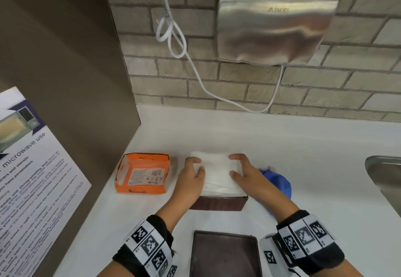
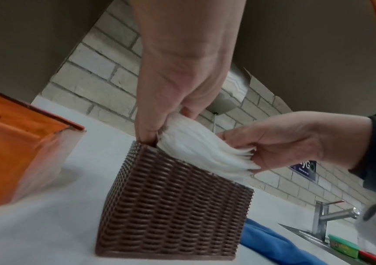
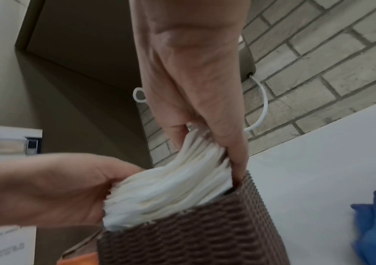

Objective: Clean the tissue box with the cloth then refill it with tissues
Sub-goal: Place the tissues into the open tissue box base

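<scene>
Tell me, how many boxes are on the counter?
2. The brown woven tissue box sits in the middle, where both hands push tissues into it. The empty orange carton stands just left of it. The flat brown piece nearer looks like a lid.

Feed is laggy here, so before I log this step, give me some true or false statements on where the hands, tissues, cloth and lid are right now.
1. Both hands grip the stack of tissues at the brown woven tissue box. True: the left hand holds one end, the right hand the other.
2. The tissues sit fully inside the box. False: much of the stack stands above the rim.
3. The blue cloth lies on the counter to the right of the box. True.
4. The lid is on the box. False: it lies on the counter nearer the person.
5. The orange tissue packet is sealed. False: it is open, left of the box.
</scene>
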A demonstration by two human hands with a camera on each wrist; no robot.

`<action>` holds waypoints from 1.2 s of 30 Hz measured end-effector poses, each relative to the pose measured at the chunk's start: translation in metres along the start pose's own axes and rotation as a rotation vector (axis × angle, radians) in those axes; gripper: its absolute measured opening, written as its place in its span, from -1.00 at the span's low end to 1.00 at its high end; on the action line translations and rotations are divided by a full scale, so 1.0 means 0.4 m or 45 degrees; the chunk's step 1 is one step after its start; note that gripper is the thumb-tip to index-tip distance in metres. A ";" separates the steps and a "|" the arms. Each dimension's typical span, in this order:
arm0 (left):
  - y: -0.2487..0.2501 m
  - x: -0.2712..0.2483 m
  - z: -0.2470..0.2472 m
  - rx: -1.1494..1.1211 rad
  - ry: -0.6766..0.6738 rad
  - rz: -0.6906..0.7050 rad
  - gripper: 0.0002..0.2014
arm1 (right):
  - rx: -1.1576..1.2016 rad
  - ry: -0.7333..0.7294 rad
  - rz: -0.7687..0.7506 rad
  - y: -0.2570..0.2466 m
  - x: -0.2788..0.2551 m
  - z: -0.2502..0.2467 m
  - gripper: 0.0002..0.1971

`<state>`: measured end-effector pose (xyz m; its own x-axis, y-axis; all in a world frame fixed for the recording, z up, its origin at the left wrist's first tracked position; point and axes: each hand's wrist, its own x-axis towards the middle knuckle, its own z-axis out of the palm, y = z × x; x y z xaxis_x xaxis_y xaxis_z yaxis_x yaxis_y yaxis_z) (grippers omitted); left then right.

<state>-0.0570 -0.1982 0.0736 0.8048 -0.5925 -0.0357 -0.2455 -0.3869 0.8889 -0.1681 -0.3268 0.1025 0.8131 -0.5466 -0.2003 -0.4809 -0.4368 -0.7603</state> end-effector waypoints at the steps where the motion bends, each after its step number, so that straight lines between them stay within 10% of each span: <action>1: 0.002 0.001 0.001 0.058 -0.048 -0.004 -0.75 | -0.034 -0.006 0.020 0.005 0.008 0.002 -0.62; 17: 0.012 0.003 0.042 0.600 -0.350 -0.183 -0.40 | -0.848 -0.089 0.147 -0.018 0.029 0.103 -0.36; 24: -0.001 -0.009 0.027 0.750 -0.160 0.101 -0.54 | -1.096 0.161 -0.157 -0.013 0.009 0.041 -0.52; 36: -0.034 0.022 0.050 0.879 -0.403 0.202 -0.50 | -1.246 -0.091 -0.304 0.051 0.059 0.049 -0.35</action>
<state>-0.0575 -0.2122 0.0522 0.5648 -0.8109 -0.1529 -0.7096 -0.5718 0.4118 -0.1522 -0.3346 0.0703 0.9255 -0.3382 -0.1702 -0.3348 -0.9410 0.0492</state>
